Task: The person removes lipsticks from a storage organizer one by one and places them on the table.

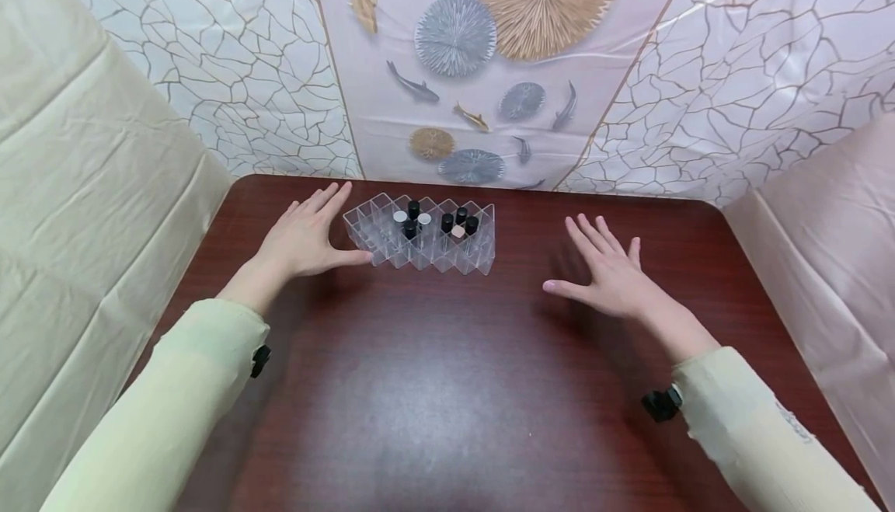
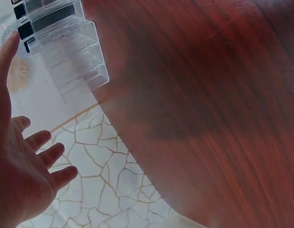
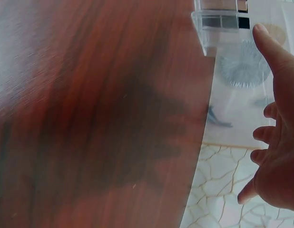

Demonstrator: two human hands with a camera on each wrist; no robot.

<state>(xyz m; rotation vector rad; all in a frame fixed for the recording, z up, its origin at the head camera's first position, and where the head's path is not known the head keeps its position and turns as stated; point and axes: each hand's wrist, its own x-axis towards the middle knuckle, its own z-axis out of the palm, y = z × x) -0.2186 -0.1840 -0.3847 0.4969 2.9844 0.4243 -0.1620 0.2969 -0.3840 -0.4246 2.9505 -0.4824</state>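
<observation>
The right hand [image 1: 614, 279] is hovering over the tabletop [image 1: 419, 388], fingers spread, well apart from the clear rack [image 1: 437, 254]. The left hand [image 1: 302, 240], also spread, is hovering nearer, contact unconfirmed; the rack is lying rightward, near the far edge, long axis running sideways.

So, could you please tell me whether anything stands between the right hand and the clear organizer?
Nothing visible does: in the head view, only the dark red tabletop lies between the right hand and the right end of the clear organizer.
</observation>
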